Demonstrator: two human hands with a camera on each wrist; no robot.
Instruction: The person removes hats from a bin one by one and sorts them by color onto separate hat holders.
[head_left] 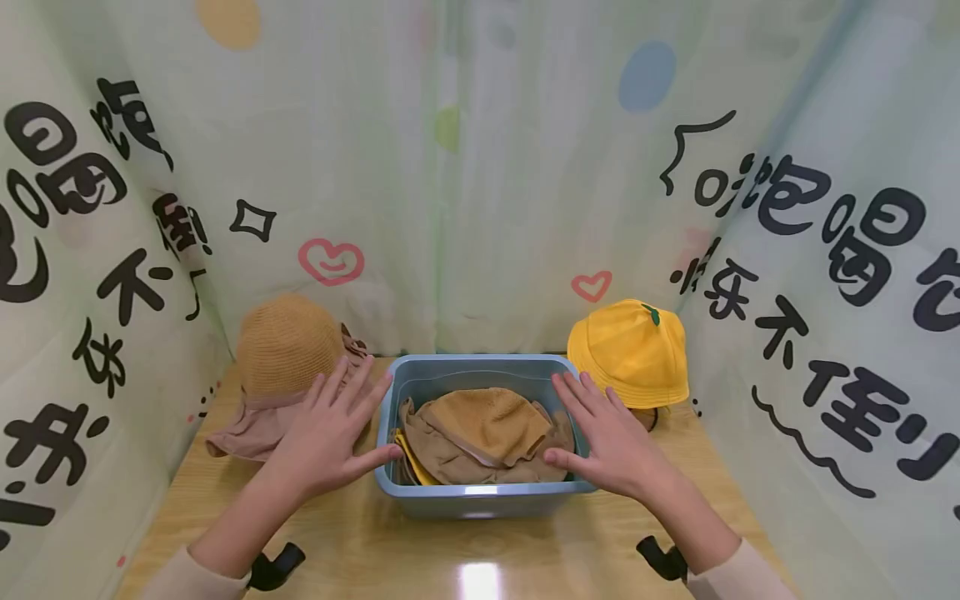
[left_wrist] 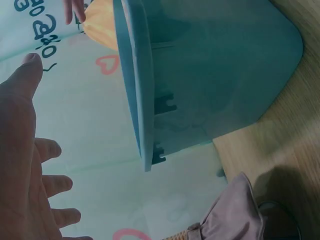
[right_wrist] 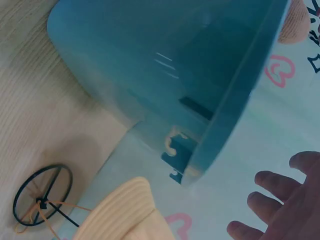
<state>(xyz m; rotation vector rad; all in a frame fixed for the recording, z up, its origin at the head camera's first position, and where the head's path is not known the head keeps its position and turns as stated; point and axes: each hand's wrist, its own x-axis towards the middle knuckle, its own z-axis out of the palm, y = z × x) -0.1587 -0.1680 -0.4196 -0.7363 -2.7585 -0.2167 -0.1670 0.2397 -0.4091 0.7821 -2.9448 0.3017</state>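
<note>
A blue plastic bin (head_left: 480, 502) stands on the table with folded tan and brown fabric items (head_left: 480, 429) inside, which look like hats. A strip of yellow fabric (head_left: 417, 460) shows at its inner left. My left hand (head_left: 326, 437) is held above the bin's left side, fingers spread and straight. Over the right side, my right hand (head_left: 615, 442) is likewise spread, palm toward the bin. Both wrist views show the bin's outer walls (left_wrist: 215, 75) apart from the fingers. Neither hand holds anything.
At the back left sits a straw hat (head_left: 288, 346) with a dusty pink fabric brim. A yellow bucket hat (head_left: 630, 354) with a green sprout is at the back right, near a black wire stand (right_wrist: 42, 200). Printed curtains (head_left: 510, 208) enclose the wooden table (head_left: 360, 550).
</note>
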